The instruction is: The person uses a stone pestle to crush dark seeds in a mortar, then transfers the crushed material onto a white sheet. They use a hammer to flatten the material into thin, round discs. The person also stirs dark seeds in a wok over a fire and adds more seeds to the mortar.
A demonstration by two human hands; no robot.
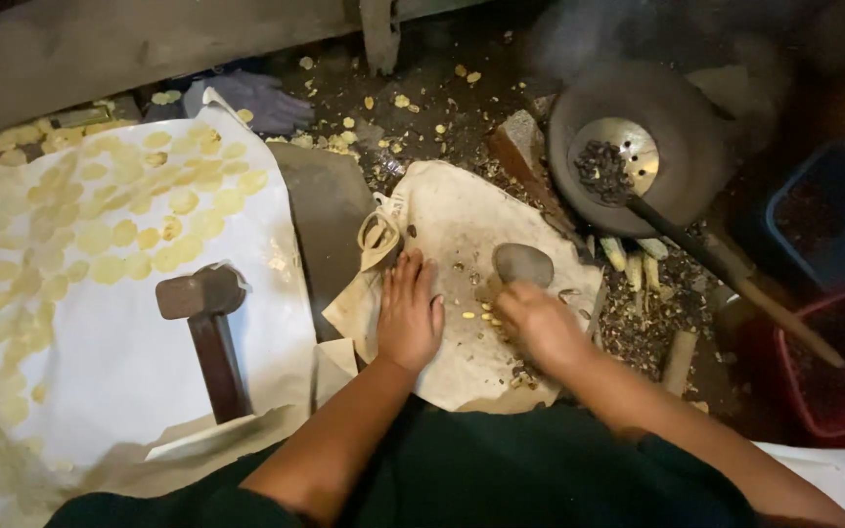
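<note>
On the stained cloth point(462, 220), near its middle: left hand point(409, 315) pressed flat with fingers spread, holding nothing; right hand point(538, 323) blurred, grip impossible to tell, touching small yellow seeds point(486, 314) below a grey stone point(523, 263); mallet point(202, 323) on the white sheet point(119, 381) alongside.

Wooden mallet point(202, 328) on white sheet point(129, 381) with flattened yellow discs point(110, 240); smoking pan point(638, 147); blue tub point(828, 215).

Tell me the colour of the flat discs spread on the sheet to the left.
Pale yellow discs on a white sheet, clearest in the head view.
</note>
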